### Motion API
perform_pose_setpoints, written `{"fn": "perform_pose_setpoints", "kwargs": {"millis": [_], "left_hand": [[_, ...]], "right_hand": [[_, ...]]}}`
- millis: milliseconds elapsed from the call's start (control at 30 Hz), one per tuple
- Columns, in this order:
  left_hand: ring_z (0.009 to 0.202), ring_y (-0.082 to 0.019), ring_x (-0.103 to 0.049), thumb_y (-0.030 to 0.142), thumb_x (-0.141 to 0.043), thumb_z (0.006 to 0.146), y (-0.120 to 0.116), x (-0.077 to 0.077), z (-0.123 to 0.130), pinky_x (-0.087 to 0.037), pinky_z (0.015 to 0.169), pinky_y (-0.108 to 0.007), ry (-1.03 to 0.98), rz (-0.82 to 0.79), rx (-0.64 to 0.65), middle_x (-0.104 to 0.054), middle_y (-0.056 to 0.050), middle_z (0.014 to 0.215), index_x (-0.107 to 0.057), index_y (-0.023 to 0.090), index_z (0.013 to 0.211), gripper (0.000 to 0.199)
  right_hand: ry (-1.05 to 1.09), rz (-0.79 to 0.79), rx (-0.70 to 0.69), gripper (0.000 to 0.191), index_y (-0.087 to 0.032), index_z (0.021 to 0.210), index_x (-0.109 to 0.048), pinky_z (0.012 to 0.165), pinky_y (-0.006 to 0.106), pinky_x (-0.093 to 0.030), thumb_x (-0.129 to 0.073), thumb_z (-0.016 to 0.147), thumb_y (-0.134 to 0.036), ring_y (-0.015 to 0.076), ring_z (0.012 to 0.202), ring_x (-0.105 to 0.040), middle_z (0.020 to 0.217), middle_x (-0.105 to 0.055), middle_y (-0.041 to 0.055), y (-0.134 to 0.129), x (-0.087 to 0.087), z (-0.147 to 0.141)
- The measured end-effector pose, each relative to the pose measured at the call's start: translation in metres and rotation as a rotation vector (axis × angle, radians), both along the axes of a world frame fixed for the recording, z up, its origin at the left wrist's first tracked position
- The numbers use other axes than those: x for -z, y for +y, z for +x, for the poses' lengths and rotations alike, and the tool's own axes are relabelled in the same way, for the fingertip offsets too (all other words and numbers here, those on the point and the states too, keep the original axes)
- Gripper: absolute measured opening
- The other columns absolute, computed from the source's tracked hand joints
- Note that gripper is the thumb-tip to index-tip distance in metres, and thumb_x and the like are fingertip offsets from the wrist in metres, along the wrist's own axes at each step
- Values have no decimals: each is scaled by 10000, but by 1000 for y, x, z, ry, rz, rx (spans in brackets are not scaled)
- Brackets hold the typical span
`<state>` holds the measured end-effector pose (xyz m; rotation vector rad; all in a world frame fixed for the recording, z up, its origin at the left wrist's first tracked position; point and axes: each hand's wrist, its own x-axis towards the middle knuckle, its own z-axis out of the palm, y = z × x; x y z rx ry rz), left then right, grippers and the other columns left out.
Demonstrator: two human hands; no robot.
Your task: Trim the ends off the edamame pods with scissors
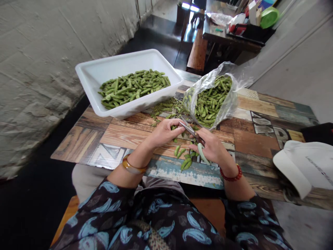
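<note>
My right hand (pixel 210 145) grips a pair of scissors (pixel 189 129) with pale green handles. Their blades are parted and point at the fingertips of my left hand (pixel 166 132). That hand is closed in a pinch, with a bit of green edamame pod (pixel 173 128) showing between thumb and fingers; most of it is hidden. Several loose edamame pods (pixel 186 163) lie on the table just below and between my hands. Beyond them is a heap of stem trimmings (pixel 168 106). Behind my right hand, a clear plastic bag (pixel 232 104) lies open, full of edamame pods (pixel 212 100).
A white plastic tub (pixel 90 78) with many pods (pixel 135 85) stands at the back left of the wood-patterned table (pixel 125 133). A white cap (pixel 304 166) lies at the right edge. Farther back are a bench (pixel 197 52) and another cluttered table (pixel 215 34). A rough wall (pixel 47 69) runs along the left.
</note>
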<state>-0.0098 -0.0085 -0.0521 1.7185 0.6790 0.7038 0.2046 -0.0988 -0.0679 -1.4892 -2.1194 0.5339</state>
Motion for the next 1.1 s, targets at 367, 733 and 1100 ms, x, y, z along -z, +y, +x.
{"fn": "perform_pose_setpoints", "kwargs": {"millis": [367,733,1100], "left_hand": [[374,-27,-317,390,-696,779,-2,6,3,-218,359,-161,-276,-552,-78,-474,83,569,-539,171,855,280],[355,-6,-356,265,-722,722,-1,4,2,-227,348,-117,-466,-706,-86,-587,66,611,-500,176,863,277],[377,-11,-416,289,-750,746,-7,8,9,-265,346,-105,-439,-743,0,-643,24,636,-510,162,866,297]], "right_hand": [[68,102,101,167,-219,949,-623,770,379,-506,-669,911,-374,244,855,-605,898,-633,65,4,6,1],[-60,109,107,323,-219,1072,-584,727,394,-525,-730,845,-398,256,846,-574,931,-569,69,1,5,-4],[-11,136,63,286,-216,1066,-593,772,416,-521,-690,884,-415,278,904,-580,960,-593,92,1,6,-7]]}}
